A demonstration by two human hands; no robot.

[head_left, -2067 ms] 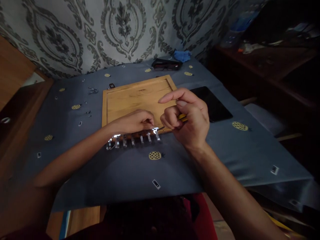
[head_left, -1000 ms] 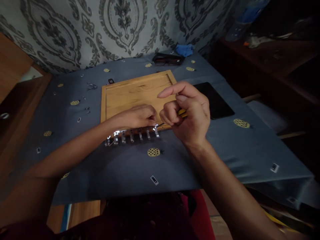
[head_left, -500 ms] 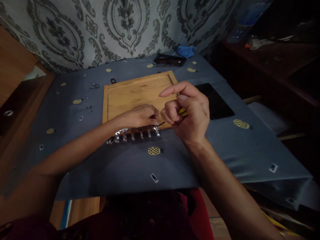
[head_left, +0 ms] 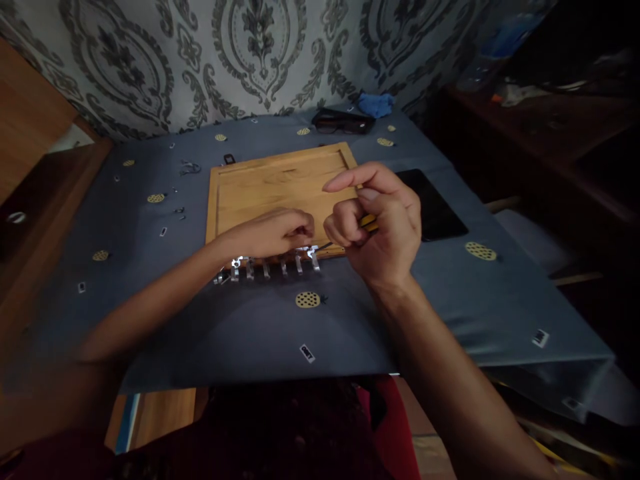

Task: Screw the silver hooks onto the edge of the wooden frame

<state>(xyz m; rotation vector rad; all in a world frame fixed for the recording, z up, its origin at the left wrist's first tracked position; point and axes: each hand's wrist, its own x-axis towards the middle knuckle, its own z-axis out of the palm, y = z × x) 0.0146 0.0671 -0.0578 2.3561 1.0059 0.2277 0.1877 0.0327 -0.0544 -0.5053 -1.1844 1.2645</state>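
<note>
My right hand (head_left: pixel 383 230) is wrapped round a screwdriver (head_left: pixel 369 222), with its index finger stretched out to the left. Only a bit of the yellow and black handle and the thin dark shaft show; the shaft points left at a row of shiny metal hooks (head_left: pixel 314 259). The hooks sit along the near edge of a wooden board (head_left: pixel 280 177) with a raised rim. My left hand (head_left: pixel 277 232) lies over that edge, just behind the hooks, its fingers curled. What its fingertips hold, if anything, is hidden.
Small metal bits (head_left: pixel 179 211) and a tangled metal piece (head_left: pixel 189 168) lie left of the board. A black tablet-like slab (head_left: pixel 440 207) is on the right. Behind stand a dark glasses case (head_left: pixel 343 121) and a blue cloth (head_left: pixel 376 105), near the patterned curtain (head_left: pixel 260 53).
My left hand has drawn slightly back and left from the rightmost hook, which shows more fully. My right hand keeps its grip on the screwdriver almost unmoved. The view has shifted a little.
</note>
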